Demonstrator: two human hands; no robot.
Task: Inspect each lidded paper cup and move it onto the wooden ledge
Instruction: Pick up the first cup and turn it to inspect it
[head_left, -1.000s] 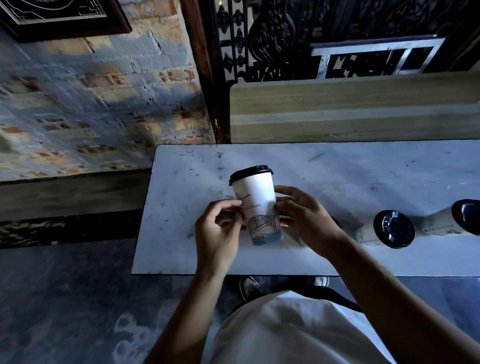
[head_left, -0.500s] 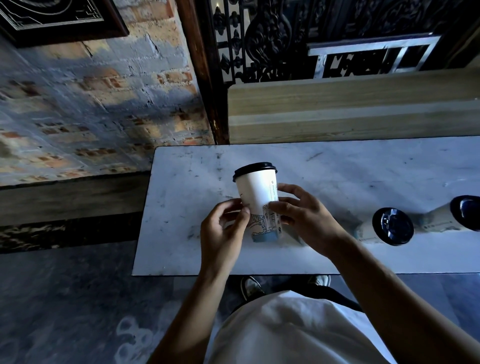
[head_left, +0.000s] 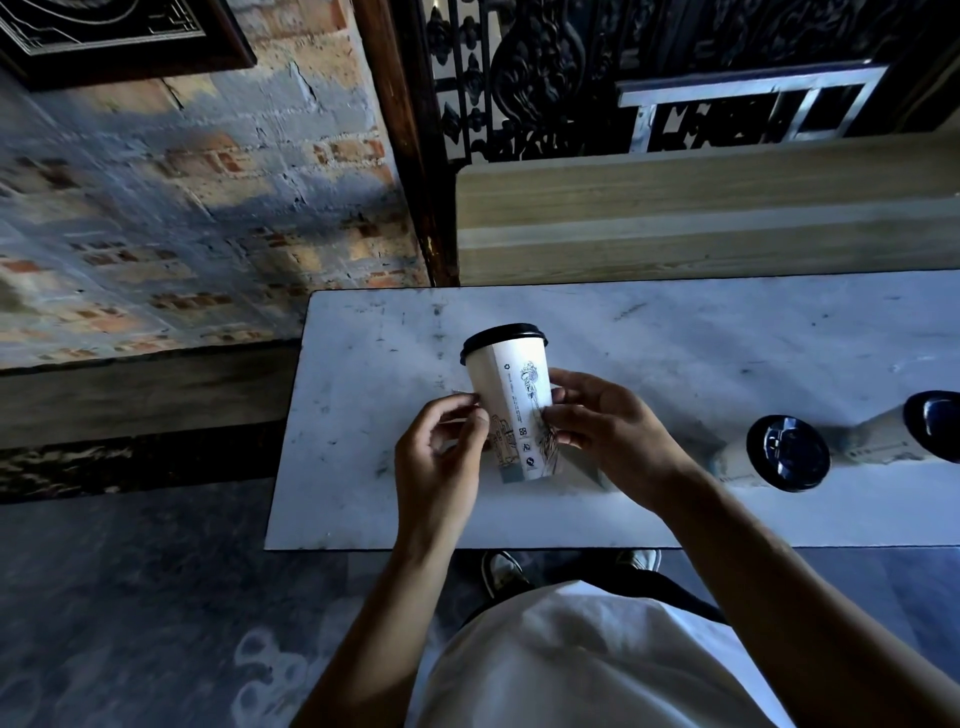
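Both hands hold it: our left hand (head_left: 436, 457) and right hand (head_left: 608, 431) pinch the cup (head_left: 511, 400) by its sides above the tabletop (head_left: 675, 338), seam facing us. We're inspecting; next, lift it to the ledge (head_left: 701, 208).

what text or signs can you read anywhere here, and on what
No words can be quoted; all print is too small or blurred.
Held cup: a vertical line of fine print beside a torch drawing, unreadable.
Held cup, lower seam: small square and round symbols, one perhaps a recycling mark, unreadable.
Middle cup: faint print on its side, unreadable.
Right cup: a blurred line of print, unreadable.
Wall frame: line patterns only, no legible text.
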